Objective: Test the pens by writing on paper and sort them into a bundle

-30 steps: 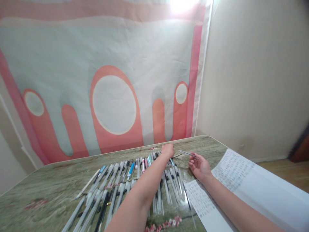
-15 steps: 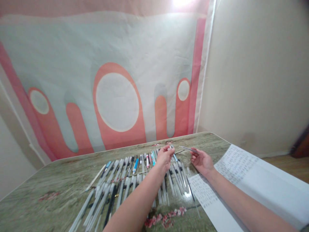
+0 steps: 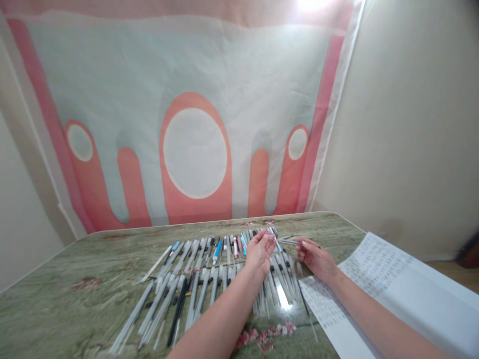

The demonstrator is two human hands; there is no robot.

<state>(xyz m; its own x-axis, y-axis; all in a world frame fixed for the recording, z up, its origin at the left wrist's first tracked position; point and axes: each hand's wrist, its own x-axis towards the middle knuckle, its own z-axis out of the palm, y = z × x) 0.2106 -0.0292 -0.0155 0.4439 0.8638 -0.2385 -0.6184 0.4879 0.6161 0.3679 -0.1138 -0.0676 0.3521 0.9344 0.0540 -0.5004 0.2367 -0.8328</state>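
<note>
"Above the green marbled table with pink blossoms [image 3: 45, 279], what does the right hand [image 3: 317, 259] have?"

"Thumb and fingers pinch a slender grey pen-like stick [image 3: 290, 242], nearly level, its far end pointing at the left hand [image 3: 259, 253]."

"And that left hand?"

"Fingertips pinching a small, pale translucent piece [image 3: 268, 236], too small to identify. It's right beside the stick's tip; I can't tell whether they touch."

"What lies around them?"

"Two rows of clear-barrelled pens [image 3: 130, 316] below and left of the hands, with a blue-and-white pen [image 3: 217, 253] in the farther row. Under the right forearm, white paper sheets covered partly with dark writing [image 3: 411, 299]."
</note>
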